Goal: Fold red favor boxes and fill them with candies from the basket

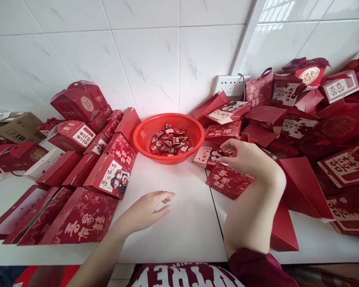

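Red gift boxes (227, 182) lay at four o'clock; picking seemed in hand, calling for a precise pinch: right hand (243, 157) grip narrow, hold unclear; left hand (148, 209) loosely wide, empty, at seven.

From where I stand, one head-worn camera supplies the view. Position: above the near edge of the smooth white tabletop (173, 235), close in. Direction: forward and down, toward the glossy white tiled wall (149, 52) across the upper frame. The round, red, perforated plastic basket (169, 158) falls near frame centre. The bare left hand (148, 209) and right hand (247, 157) appear at close range; the wearer's maroon, white-lettered shirt (185, 277) borders the bottom.
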Demonstrator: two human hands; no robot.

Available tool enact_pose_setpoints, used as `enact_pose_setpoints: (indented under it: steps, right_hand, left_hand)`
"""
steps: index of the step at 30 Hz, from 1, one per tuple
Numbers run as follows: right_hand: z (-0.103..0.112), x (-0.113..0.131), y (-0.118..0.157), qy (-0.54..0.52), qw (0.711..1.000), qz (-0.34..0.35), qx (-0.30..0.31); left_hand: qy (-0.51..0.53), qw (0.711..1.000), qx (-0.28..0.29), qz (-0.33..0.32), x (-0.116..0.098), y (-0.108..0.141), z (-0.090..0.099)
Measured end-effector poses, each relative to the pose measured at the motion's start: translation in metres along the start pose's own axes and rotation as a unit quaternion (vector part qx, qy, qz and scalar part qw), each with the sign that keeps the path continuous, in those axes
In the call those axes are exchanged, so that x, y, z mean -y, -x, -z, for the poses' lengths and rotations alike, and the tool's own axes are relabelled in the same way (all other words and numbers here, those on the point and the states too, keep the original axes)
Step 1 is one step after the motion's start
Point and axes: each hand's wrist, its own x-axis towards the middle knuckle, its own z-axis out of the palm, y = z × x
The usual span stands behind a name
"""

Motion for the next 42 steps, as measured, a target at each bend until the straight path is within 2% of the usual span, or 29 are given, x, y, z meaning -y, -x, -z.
enact_pose_setpoints:
  steps: [4, 7, 9, 11, 14, 16, 19, 21, 24, 27, 30, 32, 35, 38, 42]
  right_hand:
    - [-0.002, -0.011, -0.003, -0.002, 0.999, -0.031, 0.024]
    - [-0.003, -0.016, -0.005, 0.009, 0.998, -0.058, 0.028]
    - [-0.003, -0.015, -0.005, 0.009, 0.998, -0.064, 0.026]
    - [0.0, -0.011, -0.004, -0.004, 0.997, -0.072, 0.021]
    - [0.008, -0.004, 0.003, -0.026, 0.995, -0.091, 0.009]
    - [0.017, -0.001, 0.016, -0.028, 0.996, -0.084, -0.025]
    - [0.034, -0.002, 0.052, -0.02, 0.987, -0.087, -0.136]
    - [0.045, -0.008, 0.082, -0.035, 0.97, -0.114, -0.213]
    - [0.056, -0.019, 0.115, -0.02, 0.952, -0.161, -0.261]
    - [0.057, -0.029, 0.111, 0.021, 0.952, -0.205, -0.228]
    - [0.044, -0.032, 0.073, 0.048, 0.971, -0.199, -0.125]
    - [0.032, -0.027, 0.044, 0.025, 0.987, -0.155, -0.032]
    - [0.017, -0.009, 0.018, 0.031, 0.995, -0.097, 0.016]
    - [0.012, 0.012, 0.019, 0.037, 0.998, -0.038, 0.02]
    - [0.007, 0.042, 0.026, -0.002, 0.994, 0.089, 0.061]
  left_hand:
    - [-0.035, 0.997, -0.017, -0.063, 0.004, -0.031, -0.01]
    - [-0.081, 0.989, -0.075, -0.1, 0.018, -0.052, -0.033]
    - [-0.129, 0.98, -0.113, -0.102, 0.031, -0.06, -0.048]
    - [-0.168, 0.975, -0.108, -0.094, 0.044, -0.064, -0.059]
    - [-0.185, 0.976, -0.07, -0.089, 0.057, -0.064, -0.062]
    - [-0.186, 0.976, -0.056, -0.093, 0.061, -0.064, -0.059]
    - [-0.188, 0.975, -0.059, -0.101, 0.064, -0.063, -0.056]
    - [-0.19, 0.973, -0.07, -0.107, 0.066, -0.063, -0.056]
    - [-0.193, 0.972, -0.078, -0.112, 0.067, -0.064, -0.058]
    - [-0.195, 0.973, -0.066, -0.102, 0.066, -0.064, -0.058]
    - [-0.195, 0.975, -0.051, -0.091, 0.063, -0.063, -0.057]
    - [-0.191, 0.976, -0.047, -0.092, 0.062, -0.062, -0.056]
    - [-0.177, 0.978, -0.051, -0.099, 0.06, -0.058, -0.054]
    - [-0.143, 0.982, -0.082, -0.093, 0.057, -0.055, -0.052]
    - [-0.016, 0.979, -0.187, -0.082, 0.052, -0.054, -0.051]
